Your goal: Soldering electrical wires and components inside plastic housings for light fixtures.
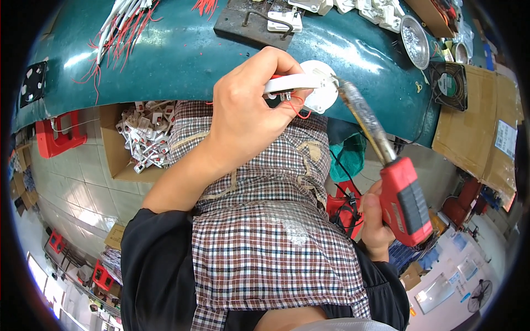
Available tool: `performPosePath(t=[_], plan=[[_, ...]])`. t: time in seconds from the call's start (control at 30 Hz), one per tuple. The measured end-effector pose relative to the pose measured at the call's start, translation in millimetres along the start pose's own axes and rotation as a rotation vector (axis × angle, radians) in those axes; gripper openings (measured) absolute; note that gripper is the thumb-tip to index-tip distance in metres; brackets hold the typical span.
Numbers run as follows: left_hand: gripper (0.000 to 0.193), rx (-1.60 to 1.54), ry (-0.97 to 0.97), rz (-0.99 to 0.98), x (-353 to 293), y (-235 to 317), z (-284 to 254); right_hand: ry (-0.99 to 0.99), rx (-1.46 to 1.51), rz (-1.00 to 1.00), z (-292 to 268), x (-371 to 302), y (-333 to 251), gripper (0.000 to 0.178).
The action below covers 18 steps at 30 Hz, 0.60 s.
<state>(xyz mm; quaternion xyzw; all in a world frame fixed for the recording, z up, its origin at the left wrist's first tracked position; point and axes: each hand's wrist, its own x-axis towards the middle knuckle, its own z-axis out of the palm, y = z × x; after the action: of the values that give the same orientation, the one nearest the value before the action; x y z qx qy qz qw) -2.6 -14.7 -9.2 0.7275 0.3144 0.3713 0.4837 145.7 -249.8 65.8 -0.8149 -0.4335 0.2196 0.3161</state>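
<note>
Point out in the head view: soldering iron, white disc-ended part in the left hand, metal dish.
Soldering iron (395, 177): head view, on its red handle.
White disc-ended part (322, 100): head view, on the disc's flat face.
Metal dish (423, 48): head view, on its inner wall, right side.

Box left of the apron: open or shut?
Open: white parts heaped inside the box show plainly from above.

Spreading as a green table (182, 63) across the far side. Carrying white and red wires (111, 25) at the left, plus a smaller red bunch (206, 6). Supporting a dark metal block (229, 23) near the middle. Holding white plastic parts (382, 14) and a metal bowl (423, 59) toward the right.
</note>
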Motion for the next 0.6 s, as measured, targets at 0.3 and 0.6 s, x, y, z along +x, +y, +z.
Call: performPosePath(t=[0.3,0.6], plan=[[0.021,0.029,0.024,-0.012,7,-1,2,0.136,0.451,-0.095,46,53,-15,0.042],[0.024,0.075,0.051,-0.048,1,-4,2,0.061,0.351,-0.346,101,88,-18,0.055]])
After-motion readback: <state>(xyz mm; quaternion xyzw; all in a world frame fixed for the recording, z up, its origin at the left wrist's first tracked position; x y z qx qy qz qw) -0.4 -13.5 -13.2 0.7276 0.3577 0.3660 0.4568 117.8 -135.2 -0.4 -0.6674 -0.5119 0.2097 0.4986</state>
